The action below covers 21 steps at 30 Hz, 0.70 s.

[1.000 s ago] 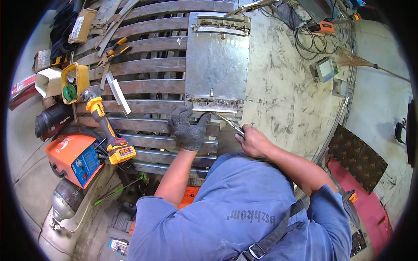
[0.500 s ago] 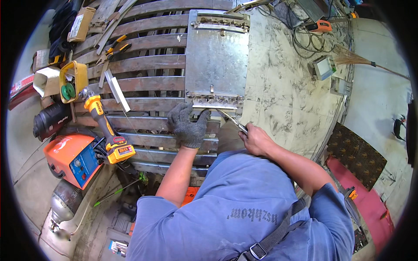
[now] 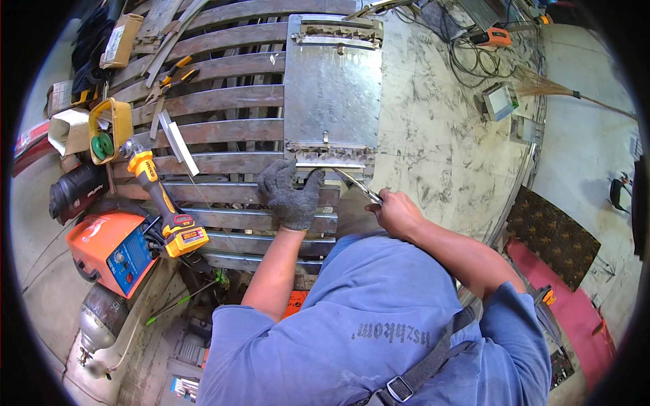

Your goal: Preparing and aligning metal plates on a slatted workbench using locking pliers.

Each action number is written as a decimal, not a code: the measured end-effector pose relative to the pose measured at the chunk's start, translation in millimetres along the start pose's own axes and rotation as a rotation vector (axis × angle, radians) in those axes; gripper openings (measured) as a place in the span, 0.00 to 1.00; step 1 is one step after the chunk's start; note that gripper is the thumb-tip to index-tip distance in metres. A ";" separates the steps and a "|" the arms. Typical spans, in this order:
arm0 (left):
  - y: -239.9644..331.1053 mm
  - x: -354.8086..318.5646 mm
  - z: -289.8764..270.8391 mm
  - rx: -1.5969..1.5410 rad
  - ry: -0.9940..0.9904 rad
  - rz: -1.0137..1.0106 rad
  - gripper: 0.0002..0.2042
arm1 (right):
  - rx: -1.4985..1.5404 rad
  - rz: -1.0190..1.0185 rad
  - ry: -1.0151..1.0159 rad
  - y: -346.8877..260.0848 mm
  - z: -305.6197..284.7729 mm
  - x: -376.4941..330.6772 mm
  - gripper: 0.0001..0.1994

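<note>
My left hand point(image 3: 292, 195), in a grey knitted glove, is over the slats just below the near edge of a galvanized sheet metal panel point(image 3: 332, 91). Its thumb and fingers stand apart, with nothing visible between them. My bare right hand point(image 3: 398, 212) is closed round a slim, shiny metal plier-like tool point(image 3: 360, 185). That tool slants up and left, its tip close to a bright metal strip point(image 3: 330, 164) along the panel's near end; whether they touch I cannot tell. A toothed-looking row of metal pieces point(image 3: 330, 153) lies beside the strip, with a similar assembly point(image 3: 340, 36) at the far end.
Dark slats point(image 3: 223, 101) form the work surface at left, a scuffed pale board point(image 3: 433, 128) at right. A yellow angle grinder point(image 3: 161, 189), an orange welding machine point(image 3: 112, 243) and a yellow tub point(image 3: 122, 118) stand left. A broom point(image 3: 542, 88) and cables point(image 3: 467, 64) lie far right.
The whole view has shifted slightly. Both hands keep nearly the same pose by the panel's near edge, and the tool stays in my right hand.
</note>
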State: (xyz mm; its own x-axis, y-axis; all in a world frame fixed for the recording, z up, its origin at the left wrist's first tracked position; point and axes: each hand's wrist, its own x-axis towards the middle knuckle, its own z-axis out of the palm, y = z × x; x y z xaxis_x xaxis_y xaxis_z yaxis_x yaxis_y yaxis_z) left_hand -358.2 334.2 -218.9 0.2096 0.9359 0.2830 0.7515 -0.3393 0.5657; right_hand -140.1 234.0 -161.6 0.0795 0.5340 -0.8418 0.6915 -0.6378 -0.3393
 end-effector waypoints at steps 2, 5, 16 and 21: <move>-0.1 0.1 0.1 -0.006 -0.003 0.000 0.24 | -0.013 0.009 0.005 1.3 1.8 0.8 0.21; -0.7 -0.7 1.2 -0.003 0.003 0.002 0.25 | 0.004 -0.002 0.046 5.5 6.8 4.9 0.20; 4.3 -3.6 -7.1 0.005 -0.028 -0.025 0.24 | -0.061 -0.221 -0.038 10.7 -33.0 3.1 0.34; -2.0 -15.8 -9.4 0.004 0.022 0.008 0.21 | -0.039 -0.258 -0.037 22.0 -67.1 0.9 0.37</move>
State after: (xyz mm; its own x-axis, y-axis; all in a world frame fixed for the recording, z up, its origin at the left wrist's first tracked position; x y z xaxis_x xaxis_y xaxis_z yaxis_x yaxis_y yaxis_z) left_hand -368.9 319.3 -217.3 0.2019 0.9310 0.3041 0.7527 -0.3461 0.5600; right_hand -76.6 257.6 -141.6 -0.1291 0.6551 -0.7444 0.7123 -0.4610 -0.5293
